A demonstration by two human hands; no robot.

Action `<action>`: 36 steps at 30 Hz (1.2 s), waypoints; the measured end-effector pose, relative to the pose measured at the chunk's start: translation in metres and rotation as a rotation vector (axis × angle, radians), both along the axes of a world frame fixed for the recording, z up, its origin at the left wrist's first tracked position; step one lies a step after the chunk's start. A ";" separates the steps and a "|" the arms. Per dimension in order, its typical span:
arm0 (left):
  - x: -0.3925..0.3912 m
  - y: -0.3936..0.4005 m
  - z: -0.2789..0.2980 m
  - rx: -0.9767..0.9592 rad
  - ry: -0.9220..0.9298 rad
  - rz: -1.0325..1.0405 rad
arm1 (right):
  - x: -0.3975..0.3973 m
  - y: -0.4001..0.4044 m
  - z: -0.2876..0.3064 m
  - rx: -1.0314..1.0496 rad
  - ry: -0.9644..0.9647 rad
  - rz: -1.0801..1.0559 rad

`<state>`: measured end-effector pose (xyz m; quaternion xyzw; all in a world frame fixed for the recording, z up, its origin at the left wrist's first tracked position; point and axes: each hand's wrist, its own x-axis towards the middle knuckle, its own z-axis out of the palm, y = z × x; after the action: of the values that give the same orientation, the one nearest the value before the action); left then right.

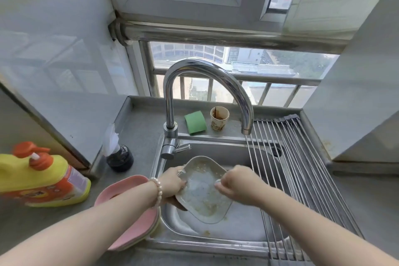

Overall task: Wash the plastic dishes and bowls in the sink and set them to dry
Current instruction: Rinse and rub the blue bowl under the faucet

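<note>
The left hand [172,181] grips the dirty grey plate [203,190] by its edge over the sink [216,153]. Right-hand fingers [218,182] pinch its other edge. Pink plates [129,211] sit on the desk's [138,131] sink-side edge.

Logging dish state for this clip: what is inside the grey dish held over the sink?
Brownish food residue smears the inside of the grey dish, mostly near its far and near ends. The left hand and right hand grip its rims and cover those edges; its underside is hidden.
</note>
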<state>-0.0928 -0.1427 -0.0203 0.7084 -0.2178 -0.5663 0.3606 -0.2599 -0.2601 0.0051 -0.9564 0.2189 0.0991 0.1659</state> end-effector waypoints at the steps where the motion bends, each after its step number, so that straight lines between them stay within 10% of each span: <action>1: 0.000 -0.001 -0.001 0.010 -0.024 -0.030 | 0.011 -0.009 -0.001 0.017 -0.068 -0.099; 5: 0.002 -0.010 -0.005 0.043 -0.061 -0.080 | 0.061 -0.034 -0.013 0.156 -0.208 -0.348; 21: -0.002 -0.020 -0.024 0.233 0.034 0.035 | 0.124 -0.007 -0.026 -0.091 0.194 0.036; 29: -0.018 -0.036 -0.024 -0.009 0.174 0.236 | 0.039 0.013 -0.034 0.109 -0.267 -0.270; 36: -0.039 -0.042 -0.026 -0.097 0.144 0.265 | -0.022 0.003 -0.041 -0.203 0.146 -0.125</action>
<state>-0.1318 -0.1845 -0.0460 0.6702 -0.1228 -0.5519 0.4808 -0.2820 -0.2571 -0.0363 -0.9430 0.2985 0.1352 0.0580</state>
